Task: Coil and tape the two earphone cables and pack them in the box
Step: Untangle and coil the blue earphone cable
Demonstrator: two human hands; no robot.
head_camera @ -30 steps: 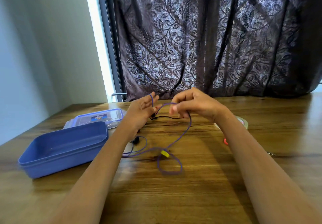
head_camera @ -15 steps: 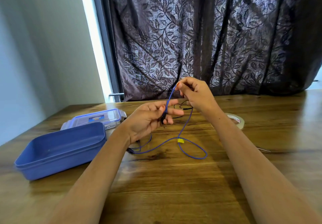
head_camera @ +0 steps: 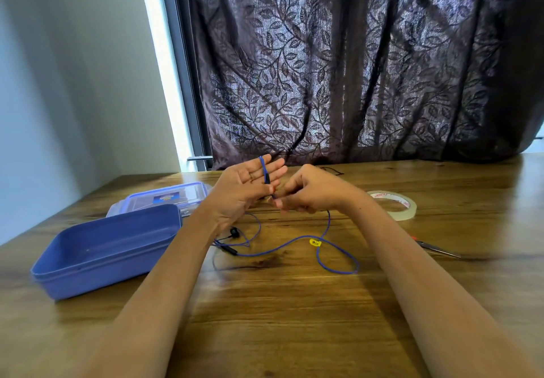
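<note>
A blue earphone cable point(head_camera: 290, 241) with a yellow tag point(head_camera: 315, 242) trails in loops over the wooden table point(head_camera: 279, 313). My left hand point(head_camera: 244, 185) is held up with fingers straight, and the cable runs over its fingertips and down the palm. Just to its right, my right hand point(head_camera: 312, 192) pinches the same cable near the left fingers. A black earphone cable point(head_camera: 332, 169) lies at the table's far edge. The open blue box point(head_camera: 106, 248) stands at the left. A roll of clear tape point(head_camera: 393, 204) lies at the right.
The box's clear lid point(head_camera: 164, 199) lies flat behind the box. Scissors point(head_camera: 435, 248) with an orange handle peek out beside my right forearm. A dark leaf-patterned curtain point(head_camera: 353, 68) hangs behind the table's far edge.
My right hand came down from above to beside the left fingers. My left hand opened flat and upright, with the blue cable now looped over its fingertips.
</note>
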